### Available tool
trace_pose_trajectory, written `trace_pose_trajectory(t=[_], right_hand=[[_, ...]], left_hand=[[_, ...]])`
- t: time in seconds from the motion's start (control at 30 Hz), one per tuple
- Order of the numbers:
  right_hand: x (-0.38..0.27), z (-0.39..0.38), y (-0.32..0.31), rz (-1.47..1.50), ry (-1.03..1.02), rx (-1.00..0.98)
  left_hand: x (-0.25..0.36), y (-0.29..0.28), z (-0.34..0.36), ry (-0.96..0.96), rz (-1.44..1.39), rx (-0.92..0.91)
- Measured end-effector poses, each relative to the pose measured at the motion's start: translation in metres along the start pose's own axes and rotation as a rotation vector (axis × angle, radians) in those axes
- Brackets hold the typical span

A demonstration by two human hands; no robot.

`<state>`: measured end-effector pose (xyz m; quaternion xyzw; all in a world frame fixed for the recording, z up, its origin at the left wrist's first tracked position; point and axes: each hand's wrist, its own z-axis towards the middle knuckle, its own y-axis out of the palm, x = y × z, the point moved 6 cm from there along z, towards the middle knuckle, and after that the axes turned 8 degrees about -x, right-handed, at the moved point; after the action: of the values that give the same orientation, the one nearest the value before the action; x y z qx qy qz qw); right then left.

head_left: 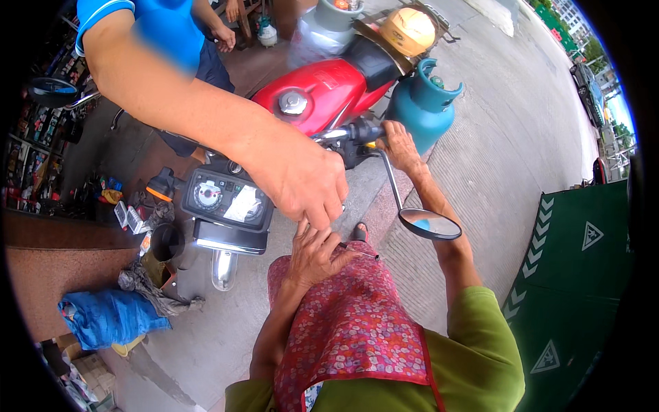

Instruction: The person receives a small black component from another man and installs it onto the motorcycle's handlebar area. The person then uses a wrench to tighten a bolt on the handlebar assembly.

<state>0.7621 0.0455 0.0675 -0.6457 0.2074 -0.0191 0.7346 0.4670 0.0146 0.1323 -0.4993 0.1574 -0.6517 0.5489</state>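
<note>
My left hand (312,255) is closed in front of the red motorcycle (319,96), above my flowered apron (350,309). A thin dark metal rod (364,254) sticks out beside its thumb. Another person's fist (309,185) comes down from the upper left and meets my left fingertips; what lies between them is hidden. My right hand (401,145) is closed at the end of the handlebar grip (367,130), its fingers partly hidden. Between my arms hangs the round mirror (430,224) on its stalk. The instrument panel (226,199) lies left of my left hand.
A teal gas cylinder (422,110) stands beyond my right hand. A yellow helmet (407,31) rests behind the seat. Green barrier panels (570,275) run along the right. A blue bag (110,319) lies at lower left, near crowded shelves (41,137).
</note>
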Motion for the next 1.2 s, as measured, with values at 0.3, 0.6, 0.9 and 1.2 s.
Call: trace_pose_trajectory(t=[0.3, 0.6, 0.9, 1.2], right_hand=[[-0.075, -0.142, 0.018, 1.364, 0.478, -0.195], [-0.188, -0.11, -0.083, 1.761, -0.177, -0.43], [-0.168, -0.097, -0.082, 1.155, -0.129, -0.438], [-0.115, -0.108, -0.119, 1.881, 0.058, -0.541]], left_hand=[[-0.007, 0.034, 0.006, -0.134, -0.185, -0.235], [-0.025, 0.054, 0.02, -0.31, -0.349, -0.171], [-0.017, 0.059, 0.042, -0.421, -0.415, -0.105], [0.006, 0.061, 0.073, -0.345, -0.346, -0.078]])
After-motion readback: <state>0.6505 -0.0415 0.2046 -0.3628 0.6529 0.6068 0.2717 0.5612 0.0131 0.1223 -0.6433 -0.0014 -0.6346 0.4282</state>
